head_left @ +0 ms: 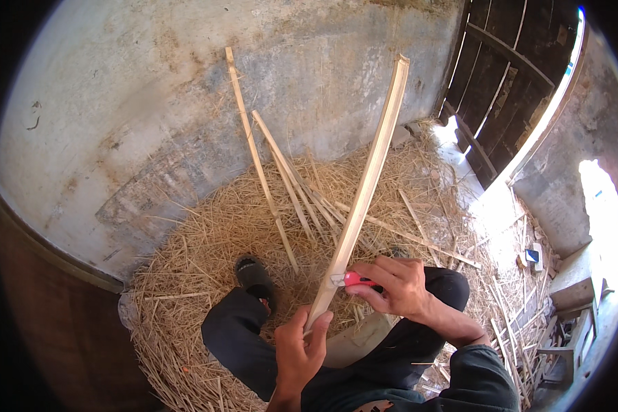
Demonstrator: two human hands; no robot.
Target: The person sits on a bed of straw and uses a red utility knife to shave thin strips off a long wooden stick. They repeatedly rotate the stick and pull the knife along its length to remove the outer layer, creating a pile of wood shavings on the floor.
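Observation:
A long pale bamboo strip [369, 180] slants up and away from me, its far end raised toward the wall. My left hand [301, 349] is closed around its near end, thumb along the side. In my right hand [399, 288] is a red utility knife [354, 278], gripped between thumb and fingers. Its short blade rests against the strip's right side, a little above my left hand. How deep the blade sits in the bamboo I cannot tell. Below both hands, between my knees, lies a pale, rounded piece [357, 340], partly hidden by my arms and the strip.
Several more bamboo strips [259, 165] lean on the stained wall [151, 89] or lie across the shavings [192, 268] covering the floor. A dark wooden door [508, 75] stands at the far right. Wooden furniture [570, 343] and a small device [531, 256] are on the right.

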